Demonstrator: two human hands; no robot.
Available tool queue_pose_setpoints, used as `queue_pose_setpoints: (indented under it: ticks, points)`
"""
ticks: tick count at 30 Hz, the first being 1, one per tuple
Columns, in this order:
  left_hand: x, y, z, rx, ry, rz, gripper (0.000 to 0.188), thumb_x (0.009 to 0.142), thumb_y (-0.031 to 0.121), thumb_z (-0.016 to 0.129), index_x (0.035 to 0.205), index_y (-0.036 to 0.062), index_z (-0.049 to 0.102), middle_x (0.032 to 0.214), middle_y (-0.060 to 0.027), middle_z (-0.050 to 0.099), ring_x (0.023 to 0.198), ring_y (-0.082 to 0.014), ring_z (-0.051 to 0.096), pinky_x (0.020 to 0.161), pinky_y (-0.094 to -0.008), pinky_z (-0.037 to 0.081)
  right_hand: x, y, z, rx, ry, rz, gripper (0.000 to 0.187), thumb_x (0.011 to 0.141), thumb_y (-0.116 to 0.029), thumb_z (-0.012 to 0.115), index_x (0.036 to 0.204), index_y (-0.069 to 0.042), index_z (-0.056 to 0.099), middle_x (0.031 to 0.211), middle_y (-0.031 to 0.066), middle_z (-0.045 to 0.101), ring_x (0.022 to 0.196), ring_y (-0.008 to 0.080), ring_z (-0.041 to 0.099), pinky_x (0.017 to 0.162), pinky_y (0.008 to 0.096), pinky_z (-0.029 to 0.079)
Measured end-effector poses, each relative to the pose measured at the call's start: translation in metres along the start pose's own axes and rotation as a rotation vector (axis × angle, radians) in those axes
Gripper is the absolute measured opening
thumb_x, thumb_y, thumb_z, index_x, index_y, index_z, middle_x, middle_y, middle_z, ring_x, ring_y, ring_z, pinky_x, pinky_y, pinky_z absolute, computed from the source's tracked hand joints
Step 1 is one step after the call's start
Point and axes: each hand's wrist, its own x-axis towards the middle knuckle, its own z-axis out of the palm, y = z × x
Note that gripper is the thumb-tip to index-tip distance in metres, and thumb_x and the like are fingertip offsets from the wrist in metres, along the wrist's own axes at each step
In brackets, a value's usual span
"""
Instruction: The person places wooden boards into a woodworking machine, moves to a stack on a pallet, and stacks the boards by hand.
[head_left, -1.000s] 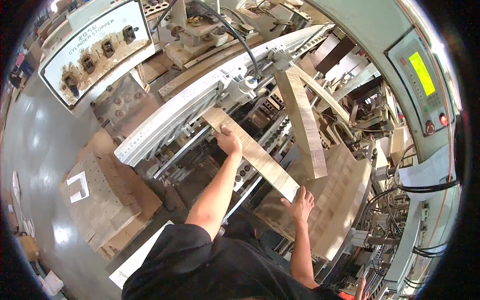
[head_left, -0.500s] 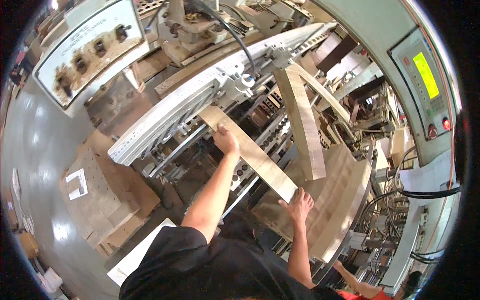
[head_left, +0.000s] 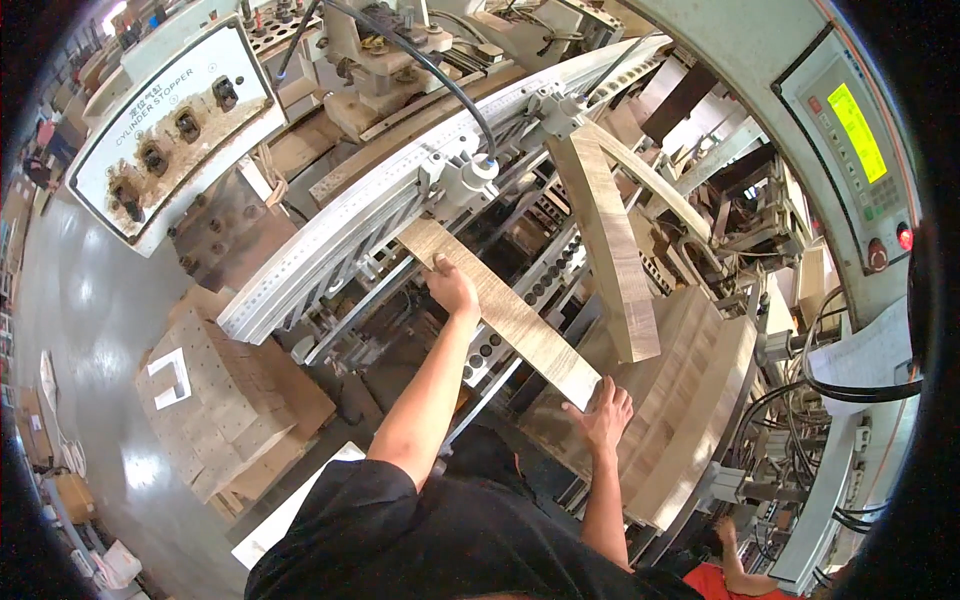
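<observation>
A flat wooden board (head_left: pixel 520 322) lies slantwise across the machine's rails, its far end against the long white scaled fence (head_left: pixel 330 225). My left hand (head_left: pixel 453 287) grips the board's left edge near that far end, thumb on top and the other fingers curled over the side. At the near end, my right hand (head_left: pixel 606 413) holds the corner between a spread thumb and the fingers. Right of the board, a thick wooden beam (head_left: pixel 605 250) rests with its far end at a clamp on the fence, its near end over a stack of wooden pieces (head_left: pixel 680 400).
A white switch box (head_left: pixel 175 130) stands at the far left, and a control panel (head_left: pixel 855 150) with a lit yellow-green screen at the right. Stacked wood blocks (head_left: pixel 215 400) sit left of me. Black cables (head_left: pixel 860 392) loop at the right. Another person's hand (head_left: pixel 727 530) shows at lower right.
The view has shifted slightly. Both my hands keep their places on the board, which stays against the fence. The other person's hand at lower right has moved to the right.
</observation>
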Motion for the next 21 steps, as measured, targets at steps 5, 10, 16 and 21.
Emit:
queue_pose_setpoints:
  ticks: [5, 10, 16, 21]
  points:
    - [0.015, -0.022, 0.005, -0.031, -0.020, 0.012, 0.055, 0.103, 0.030, 0.046, 0.130, -0.0177, 0.038, 0.119, -0.0389, 0.057, 0.112, -0.0452, 0.059, 0.094, -0.0459, 0.049, -0.001, -0.004, -0.003, 0.023, -0.010, 0.005, 0.101, 0.061, -0.060, 0.083, 0.138, -0.007, 0.046, 0.125, 0.0180, 0.052, 0.122, 0.0379, 0.044, 0.107, 0.0500, 0.032]
    - [0.051, -0.037, -0.004, 0.173, -0.087, 0.060, 0.064, 0.102, 0.037, 0.044, 0.132, -0.0189, 0.035, 0.122, -0.0402, 0.055, 0.113, -0.0482, 0.057, 0.095, -0.0482, 0.046, 0.002, -0.019, -0.002, 0.056, 0.045, -0.059, 0.097, 0.062, -0.058, 0.083, 0.137, -0.008, 0.048, 0.126, 0.0165, 0.052, 0.123, 0.0365, 0.045, 0.105, 0.0500, 0.034]
    - [0.020, -0.020, -0.056, 0.376, -0.523, 0.230, 0.064, 0.097, 0.045, 0.053, 0.137, -0.0039, 0.041, 0.129, -0.0323, 0.055, 0.119, -0.0455, 0.054, 0.099, -0.0481, 0.043, -0.002, -0.007, -0.001, 0.035, 0.052, -0.028, 0.101, 0.060, -0.060, 0.084, 0.139, -0.009, 0.045, 0.126, 0.0154, 0.053, 0.123, 0.0369, 0.046, 0.104, 0.0506, 0.035]
    - [-0.046, -0.007, -0.138, 0.903, -0.880, 0.406, 0.062, 0.091, 0.047, 0.062, 0.128, -0.0025, 0.052, 0.114, -0.0243, 0.066, 0.108, -0.0395, 0.064, 0.089, -0.0469, 0.051, -0.009, 0.001, -0.004, 0.031, 0.072, 0.013, 0.095, 0.062, -0.050, 0.086, 0.138, -0.010, 0.045, 0.128, 0.0152, 0.053, 0.123, 0.0371, 0.046, 0.102, 0.0507, 0.037]
